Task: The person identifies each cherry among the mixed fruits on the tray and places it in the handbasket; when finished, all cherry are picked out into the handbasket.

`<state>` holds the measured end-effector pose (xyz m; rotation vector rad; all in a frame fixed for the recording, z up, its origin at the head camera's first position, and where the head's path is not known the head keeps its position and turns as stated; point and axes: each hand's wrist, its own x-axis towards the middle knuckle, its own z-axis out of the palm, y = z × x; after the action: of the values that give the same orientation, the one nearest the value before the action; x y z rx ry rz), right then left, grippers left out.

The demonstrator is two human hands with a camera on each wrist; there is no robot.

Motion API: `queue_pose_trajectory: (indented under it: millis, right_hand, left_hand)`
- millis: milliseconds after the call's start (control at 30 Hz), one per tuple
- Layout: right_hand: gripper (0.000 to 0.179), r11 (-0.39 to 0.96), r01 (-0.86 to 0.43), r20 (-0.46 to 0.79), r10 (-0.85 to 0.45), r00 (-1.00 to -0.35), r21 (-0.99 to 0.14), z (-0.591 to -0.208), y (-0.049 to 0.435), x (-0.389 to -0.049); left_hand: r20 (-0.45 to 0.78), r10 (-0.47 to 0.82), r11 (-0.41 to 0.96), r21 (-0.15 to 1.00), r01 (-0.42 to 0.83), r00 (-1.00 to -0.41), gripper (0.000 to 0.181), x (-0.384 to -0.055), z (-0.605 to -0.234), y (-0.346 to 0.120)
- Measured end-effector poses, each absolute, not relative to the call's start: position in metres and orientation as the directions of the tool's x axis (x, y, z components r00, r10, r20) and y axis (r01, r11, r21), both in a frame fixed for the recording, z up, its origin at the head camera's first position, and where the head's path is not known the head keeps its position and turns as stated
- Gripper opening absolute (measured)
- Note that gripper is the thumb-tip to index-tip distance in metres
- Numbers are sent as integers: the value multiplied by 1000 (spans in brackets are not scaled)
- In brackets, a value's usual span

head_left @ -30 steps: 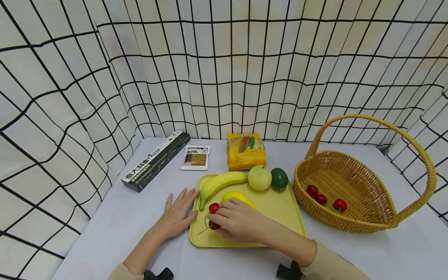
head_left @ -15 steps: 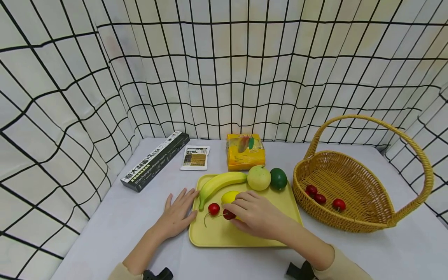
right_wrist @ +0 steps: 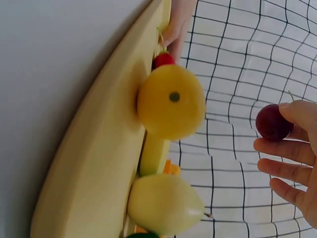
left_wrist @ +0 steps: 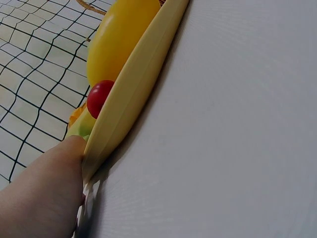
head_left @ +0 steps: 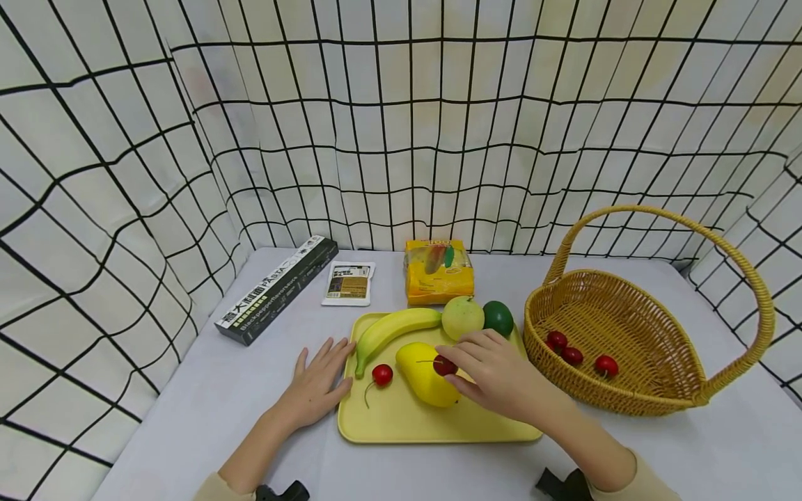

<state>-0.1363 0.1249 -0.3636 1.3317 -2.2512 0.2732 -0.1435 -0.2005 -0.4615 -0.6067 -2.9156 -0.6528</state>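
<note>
My right hand [head_left: 501, 379] pinches a dark red cherry [head_left: 445, 365] between thumb and fingers, above the yellow mango [head_left: 421, 383]; the right wrist view shows the held cherry [right_wrist: 273, 122] clear of the tray. My left hand [head_left: 316, 390] rests with spread fingers against the left edge of the yellow tray [head_left: 376, 426]. On the tray lie a bright red cherry [head_left: 382, 375] with a stem, the mango, a banana [head_left: 395, 327], a pale green round fruit [head_left: 462, 318] and a dark green fruit [head_left: 498, 318]. The wicker basket [head_left: 626, 402] on the right holds three red cherries [head_left: 572, 355].
Behind the tray stands a yellow packet [head_left: 438, 275] with a mango picture. A small white sachet [head_left: 348, 284] and a long dark pasta box [head_left: 278, 289] lie at back left. The basket's tall handle [head_left: 664, 213] arches upward. White cloth with black netting surrounds the table.
My right hand has lifted the dark cherry from beside the other cherry and carried it right and away from me, uncovering the mango. The left hand has stayed at the tray edge.
</note>
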Motion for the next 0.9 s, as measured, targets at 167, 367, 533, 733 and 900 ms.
queue_pose_trajectory:
  millis: [167, 367, 533, 733, 900]
  right_hand:
    - [37, 536, -840, 553, -725, -410, 81, -359, 143, -139]
    - [35, 592, -803, 560, -689, -460, 68, -359, 163, -143]
    - [33, 629, -776, 566, -658, -497, 49, -363, 179, -151]
    - [36, 687, -726, 551, -611, -568, 15, -368, 199, -157]
    - [40, 720, -693, 562, -573, -597, -2, -369, 216, -164]
  left_hand:
    - [169, 353, 832, 393, 392, -920, 57, -143, -462, -200]
    - [168, 350, 833, 394, 388, -922, 57, -143, -462, -201]
    - [163, 345, 836, 394, 382, -924, 57, -143, -463, -201]
    - [156, 341, 836, 401, 375, -927, 58, -143, -463, -201]
    - [154, 341, 838, 398, 374, -927, 58, -143, -463, -200]
